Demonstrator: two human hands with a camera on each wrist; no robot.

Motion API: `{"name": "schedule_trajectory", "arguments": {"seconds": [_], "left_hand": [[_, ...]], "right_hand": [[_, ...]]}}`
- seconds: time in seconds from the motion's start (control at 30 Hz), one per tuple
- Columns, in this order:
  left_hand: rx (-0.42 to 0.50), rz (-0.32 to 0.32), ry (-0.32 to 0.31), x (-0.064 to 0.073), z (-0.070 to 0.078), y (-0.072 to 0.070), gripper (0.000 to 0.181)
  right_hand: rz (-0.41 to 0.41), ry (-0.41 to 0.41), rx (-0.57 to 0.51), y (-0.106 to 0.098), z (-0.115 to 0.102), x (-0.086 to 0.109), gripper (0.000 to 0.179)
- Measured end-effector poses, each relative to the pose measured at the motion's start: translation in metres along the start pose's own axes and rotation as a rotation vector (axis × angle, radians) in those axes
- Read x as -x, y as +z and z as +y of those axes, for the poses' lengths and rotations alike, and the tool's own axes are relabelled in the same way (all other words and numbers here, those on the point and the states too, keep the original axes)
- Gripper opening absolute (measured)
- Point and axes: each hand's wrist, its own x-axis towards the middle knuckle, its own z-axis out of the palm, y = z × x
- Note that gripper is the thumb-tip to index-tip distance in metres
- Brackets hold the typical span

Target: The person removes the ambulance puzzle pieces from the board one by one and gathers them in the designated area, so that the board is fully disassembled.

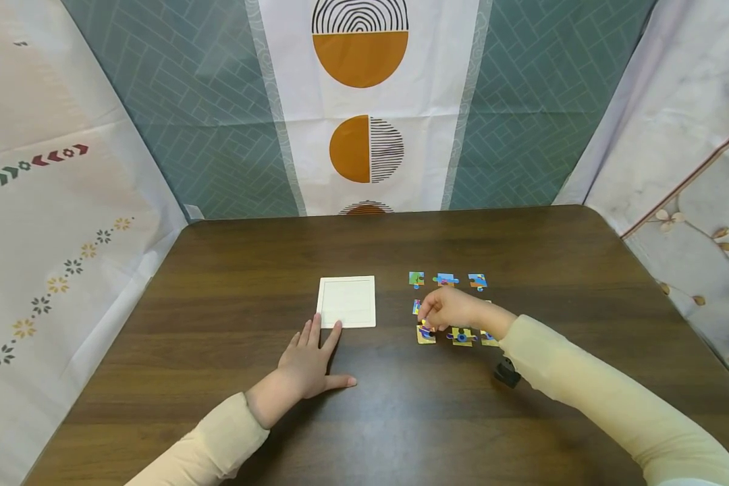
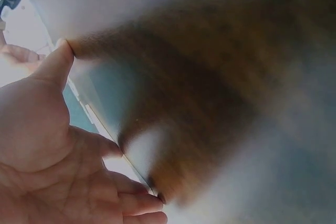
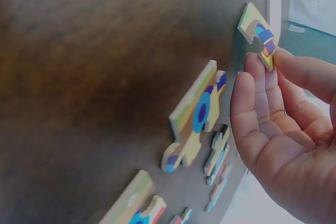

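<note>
My right hand (image 1: 452, 309) pinches a yellow and purple jigsaw piece (image 3: 253, 20) between thumb and fingertips. In the right wrist view that piece looks tilted; whether it touches the table cannot be told. More jigsaw pieces lie about this hand: a yellow one with a blue round spot (image 1: 462, 337), a green one (image 1: 416, 278) and blue ones (image 1: 445, 279) behind. The hand and forearm partly cover some of them. My left hand (image 1: 306, 368) lies spread on the table, fingertips at the near edge of a square white puzzle tray (image 1: 347, 302).
The brown wooden table (image 1: 249, 263) spans the view, its far edge against a patterned curtain (image 1: 219, 121). White cloths hang on the left and right. A small black object (image 1: 507, 373) shows beneath my right wrist.
</note>
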Motion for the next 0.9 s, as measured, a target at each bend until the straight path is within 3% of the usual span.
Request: {"name": "schedule_trajectory", "arguments": {"seconds": [0.67,0.9], "left_hand": [[0.005,-0.008,0.000,-0.003,-0.002,0.003,0.099],[0.022,-0.022,0.002,-0.002,-0.003,0.001,0.099]], "right_hand": [[0.051,-0.032,0.099,-0.003,0.001,0.004,0.012],[0.122,-0.091,0.152,-0.012,0.001,0.009,0.014]]}}
